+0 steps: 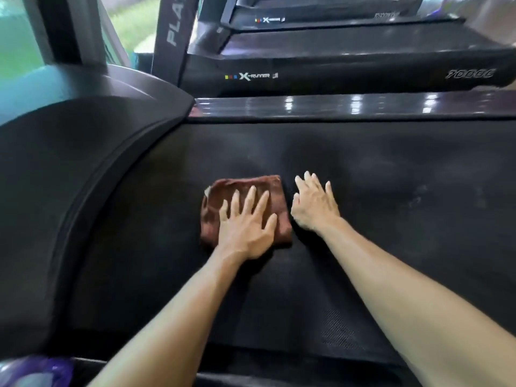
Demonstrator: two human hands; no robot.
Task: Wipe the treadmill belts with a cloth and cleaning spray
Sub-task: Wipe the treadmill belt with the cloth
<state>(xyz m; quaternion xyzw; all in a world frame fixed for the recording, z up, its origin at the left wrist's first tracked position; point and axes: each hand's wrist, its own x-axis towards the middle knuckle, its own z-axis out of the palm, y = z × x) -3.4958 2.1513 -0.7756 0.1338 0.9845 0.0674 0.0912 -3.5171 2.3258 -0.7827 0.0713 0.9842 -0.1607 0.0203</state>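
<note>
Near the middle of the black treadmill belt [363,205] lies a folded brown cloth [245,202], flat on the textured surface with its far edge toward twelve o'clock. On it rests the left hand [247,224], palm down, the fingers straight and fanned apart across the near half of the cloth, the thumb angled toward three o'clock by the cloth's right border. Just beside the cloth, at its three o'clock, the right hand [314,205] lies palm down on the bare belt, its fingers straight and slightly spread, holding nothing; whether its thumb touches the cloth's edge cannot be told. Both bare forearms run in from six o'clock

At nine o'clock from the cloth the belt ends under a curved dark motor cover [92,152] that sweeps from the near left toward the far middle. At twelve o'clock a glossy side rail [349,106] borders the belt and carries bright reflections of lamps. Beyond it, further toward twelve, stands a second treadmill [349,65] with "X-RUNNER" lettering on its side, and past that the edge of a third treadmill [321,12] with the same mark. A dark upright post [173,32] with pale letters rises at eleven o'clock. At seven o'clock, in the near left corner, a blurred purple and pale object [33,371] shows; what it is cannot be told
</note>
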